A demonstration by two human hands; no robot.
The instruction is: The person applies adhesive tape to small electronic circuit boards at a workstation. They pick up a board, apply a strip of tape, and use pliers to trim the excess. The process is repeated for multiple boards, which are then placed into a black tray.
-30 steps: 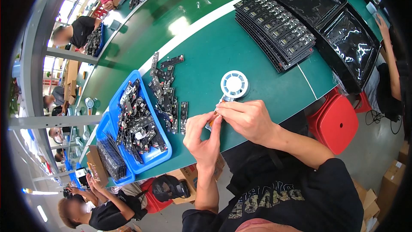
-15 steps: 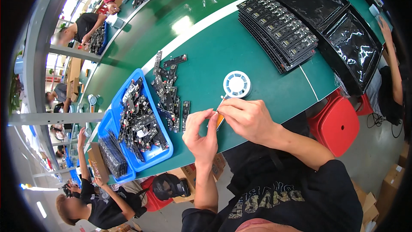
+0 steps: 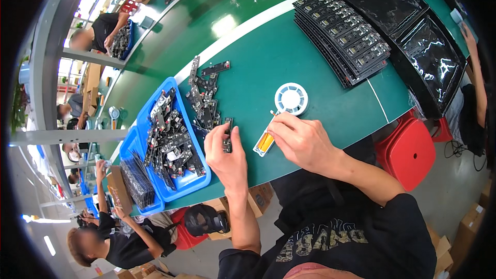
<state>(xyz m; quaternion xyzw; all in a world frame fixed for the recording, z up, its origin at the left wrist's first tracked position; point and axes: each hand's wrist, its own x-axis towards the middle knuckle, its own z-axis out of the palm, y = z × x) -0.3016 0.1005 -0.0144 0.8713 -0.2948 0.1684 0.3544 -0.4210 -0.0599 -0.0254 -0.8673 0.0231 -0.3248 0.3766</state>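
From where I stand, the likeliest mishap is at the narrow white case (image 3: 258, 151), tilted over the green table (image 3: 248, 88): with support seemingly only near its upper end, a loosened pinch could let it swing, and the orange-yellow insert (image 3: 265, 142) might slip out if nothing fastens it. A careless sweep of the left hand (image 3: 227, 159) could also knock the small black circuit board (image 3: 228, 147) into the loose boards (image 3: 204, 101) beside it. That hand's thumb and forefinger are spread moderately wide, one on each side of the board; I cannot tell whether they touch it. The right hand (image 3: 304, 139) has its fingertips drawn close together, gripping the case's upper part, though the exact contact is hidden. Just beyond those fingers sits a round white spoked disc (image 3: 291, 99); whether it joins the case is unclear.
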